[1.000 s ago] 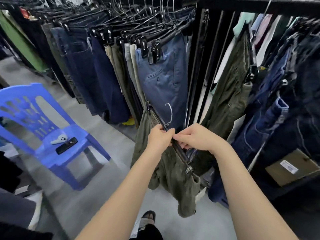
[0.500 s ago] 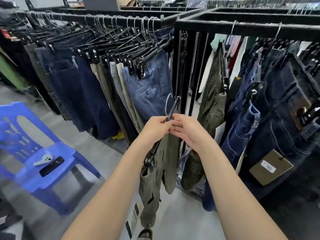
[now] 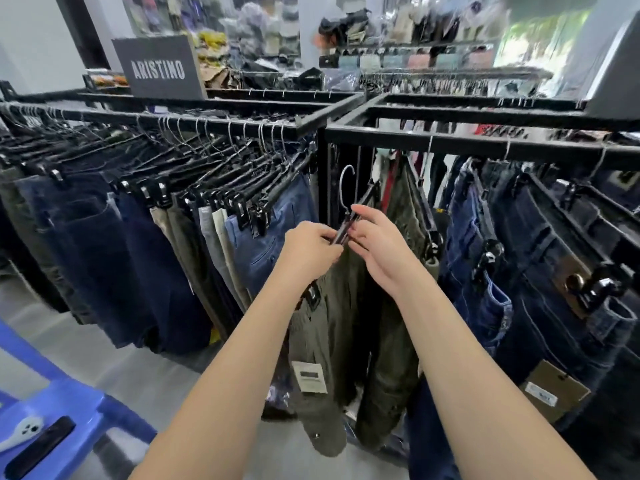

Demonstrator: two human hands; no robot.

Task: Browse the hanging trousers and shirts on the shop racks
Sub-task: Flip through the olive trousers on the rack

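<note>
Both the left hand [image 3: 311, 247] and right hand [image 3: 375, 245] pinch a slim black clip hanger [image 3: 346, 226] with a curved wire hook, olive cotton trousers [image 3: 325, 341] dangling below, between two black metal racks [image 3: 485, 143].

two hands [image 3: 313, 251], one blue chair [image 3: 69, 407], one sign [image 3: 159, 69], two paper tags [image 3: 309, 376].

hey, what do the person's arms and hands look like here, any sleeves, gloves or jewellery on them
Both forearms are bare as far as the frame shows, with no sleeves in view. The left hand and right hand are ungloved, and no ring, watch or bracelet shows on either wrist or on the visible fingers.
</note>
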